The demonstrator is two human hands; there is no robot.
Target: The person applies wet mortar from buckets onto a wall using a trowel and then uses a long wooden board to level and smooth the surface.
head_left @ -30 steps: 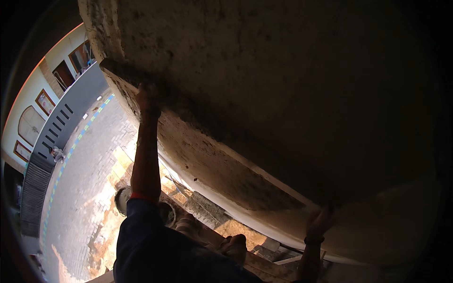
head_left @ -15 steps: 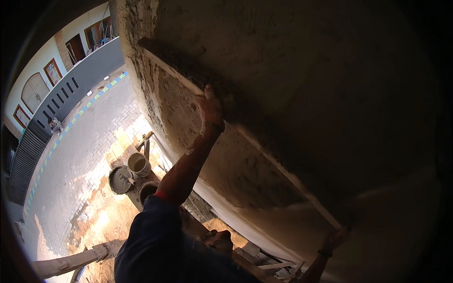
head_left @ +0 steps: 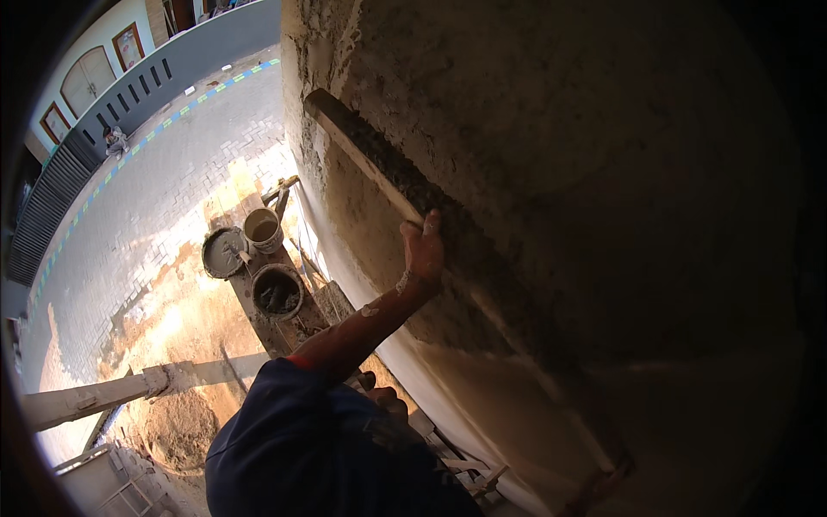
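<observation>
A long wooden straightedge [head_left: 366, 165] lies slantwise against the plastered wall [head_left: 551, 129], running from upper left to lower right. Wet mortar [head_left: 401, 168] is heaped along its upper edge. My left hand [head_left: 424, 250] grips the straightedge below its upper end, fingers wrapped over the edge and mortar smeared on the wrist. Far down in shadow, my right hand [head_left: 607, 482] is closed round the lower end; its fingers show only dimly. The wall's surface is rough near the top left and smoother lower down.
Below on planks [head_left: 301, 332] stand a wide basin of mortar [head_left: 222, 252] with a tool handle at its rim, a pale bucket [head_left: 263, 229] and a dark bucket [head_left: 277, 293]. A wooden pole [head_left: 112, 399] crosses the lower left. Someone [head_left: 115, 141] sits by the far fence.
The view has shifted, bringing the buckets more fully into sight. Both hands and the straightedge sit lower in the picture, and the mortar along its upper edge shows more thickly.
</observation>
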